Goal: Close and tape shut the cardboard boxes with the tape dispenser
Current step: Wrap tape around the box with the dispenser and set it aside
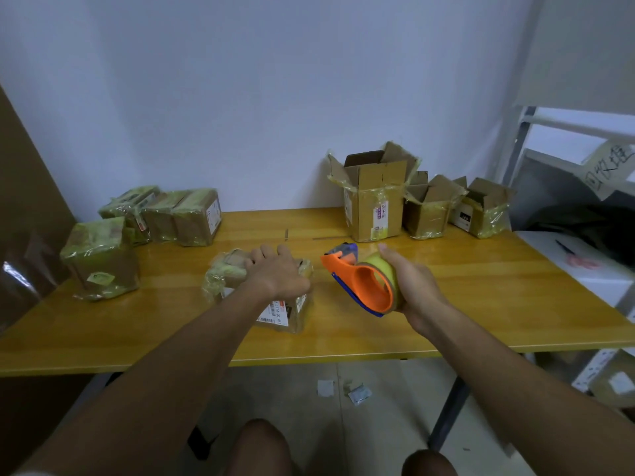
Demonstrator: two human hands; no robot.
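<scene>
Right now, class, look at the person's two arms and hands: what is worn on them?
Nothing is worn. The left hand and right hand are bare, without gloves, rings, watch or bracelet. Both forearms are bare up to the picture's edge; no sleeve shows.

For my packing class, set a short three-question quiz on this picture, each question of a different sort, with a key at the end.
1. True or false: the right hand holds the tape dispenser above the table.
2. Multiple choice: the left hand rests on A) the tall open box, B) the taped box at the middle, C) the scissors.
3. Fill in: the boxes with flaps still open stand at the table's far ____ side.

Key: 1 true; 2 B; 3 right.
</scene>
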